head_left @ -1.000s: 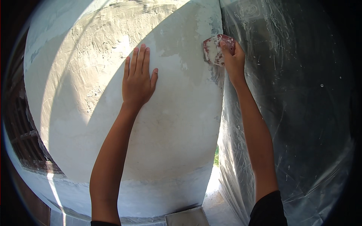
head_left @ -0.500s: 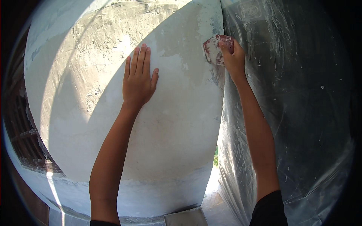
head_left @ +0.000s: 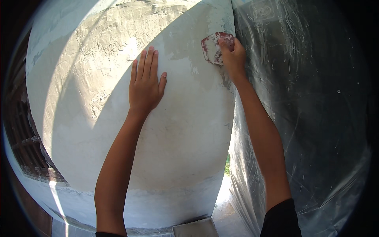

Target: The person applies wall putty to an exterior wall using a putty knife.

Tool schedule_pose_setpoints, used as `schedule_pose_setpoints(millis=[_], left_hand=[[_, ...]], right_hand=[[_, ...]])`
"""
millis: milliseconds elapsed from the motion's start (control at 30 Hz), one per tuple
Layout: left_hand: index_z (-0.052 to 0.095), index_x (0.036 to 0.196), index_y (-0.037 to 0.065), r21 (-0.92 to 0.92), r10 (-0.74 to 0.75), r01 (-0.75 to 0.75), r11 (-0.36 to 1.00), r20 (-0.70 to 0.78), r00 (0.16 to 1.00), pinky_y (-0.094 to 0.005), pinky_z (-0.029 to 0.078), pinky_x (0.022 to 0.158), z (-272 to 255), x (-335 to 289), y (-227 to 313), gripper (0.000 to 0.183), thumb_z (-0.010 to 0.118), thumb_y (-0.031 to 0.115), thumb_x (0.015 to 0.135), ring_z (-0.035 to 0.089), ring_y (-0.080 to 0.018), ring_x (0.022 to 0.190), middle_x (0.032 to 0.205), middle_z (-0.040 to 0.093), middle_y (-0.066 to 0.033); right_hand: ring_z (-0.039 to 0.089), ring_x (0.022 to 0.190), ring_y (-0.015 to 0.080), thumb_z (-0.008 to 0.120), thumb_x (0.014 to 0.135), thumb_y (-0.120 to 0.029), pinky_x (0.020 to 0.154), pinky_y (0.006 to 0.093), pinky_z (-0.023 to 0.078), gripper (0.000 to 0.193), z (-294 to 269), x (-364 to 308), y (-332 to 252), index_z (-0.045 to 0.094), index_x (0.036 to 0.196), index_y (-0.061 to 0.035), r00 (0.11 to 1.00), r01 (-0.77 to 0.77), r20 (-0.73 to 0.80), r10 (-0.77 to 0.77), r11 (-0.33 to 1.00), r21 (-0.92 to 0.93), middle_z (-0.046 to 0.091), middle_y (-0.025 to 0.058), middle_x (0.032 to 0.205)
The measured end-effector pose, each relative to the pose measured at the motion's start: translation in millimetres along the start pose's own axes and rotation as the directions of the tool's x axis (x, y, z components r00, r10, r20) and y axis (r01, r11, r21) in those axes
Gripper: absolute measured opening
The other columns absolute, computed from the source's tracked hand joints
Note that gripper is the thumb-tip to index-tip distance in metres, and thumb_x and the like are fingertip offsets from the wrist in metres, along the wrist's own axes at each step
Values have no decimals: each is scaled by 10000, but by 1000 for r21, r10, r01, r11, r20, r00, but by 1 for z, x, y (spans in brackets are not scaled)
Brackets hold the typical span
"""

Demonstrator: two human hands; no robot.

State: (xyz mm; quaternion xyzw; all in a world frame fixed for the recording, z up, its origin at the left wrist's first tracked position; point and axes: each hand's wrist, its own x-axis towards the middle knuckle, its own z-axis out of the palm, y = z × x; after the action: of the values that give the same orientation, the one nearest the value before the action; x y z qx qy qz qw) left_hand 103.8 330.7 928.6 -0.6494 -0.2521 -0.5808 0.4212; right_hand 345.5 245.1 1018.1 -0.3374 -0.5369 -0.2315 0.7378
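A plastered wall point(head_left: 177, 130) fills the middle of the head view, with smooth grey-white patches and a rough, sunlit area at the upper left. Flat against it rests my left hand point(head_left: 146, 83), fingers stretched out and holding nothing. My right hand point(head_left: 233, 57) grips a dark red putty scraper point(head_left: 213, 47), its thumb on the near face. White plaster smears cover much of the scraper. Its blade side points left over the wall, close to the wall's right edge. The fingers behind the scraper are partly hidden.
Clear plastic sheeting point(head_left: 252, 158) with white splashes hangs over a dark surface on the right, next to the wall's edge. A brown slatted wooden frame point(head_left: 27, 130) stands at the far left. A flat grey slab point(head_left: 195, 229) lies at the wall's foot.
My right hand has moved the scraper left and slightly up, farther in from the wall's right edge. My left hand stays almost in the same place on the wall.
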Motion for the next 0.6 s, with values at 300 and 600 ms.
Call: schedule_pose_setpoints(millis=[300, 600], left_hand=[[334, 1546, 36, 9, 5, -5, 1000, -8, 1000, -450, 192, 1240, 1, 1, 3, 627, 505, 303, 1005, 274, -256, 1516, 1616, 330, -121], [329, 1546, 31, -8, 8, -8, 1000, -10, 1000, -458, 193, 1238, 1, 0, 3, 624, 506, 286, 1005, 275, -268, 1515, 1614, 330, -131]], right_hand=[[647, 760, 236, 696, 926, -238, 752, 366, 504, 258, 9, 8, -7, 645, 953, 14, 993, 44, -110, -46, 999, -16, 687, 116, 833], [656, 817, 210, 691, 925, -207, 792, 368, 507, 225, 8, 1, -18, 649, 966, 10, 984, -51, -171, 44, 998, -35, 701, 115, 890]])
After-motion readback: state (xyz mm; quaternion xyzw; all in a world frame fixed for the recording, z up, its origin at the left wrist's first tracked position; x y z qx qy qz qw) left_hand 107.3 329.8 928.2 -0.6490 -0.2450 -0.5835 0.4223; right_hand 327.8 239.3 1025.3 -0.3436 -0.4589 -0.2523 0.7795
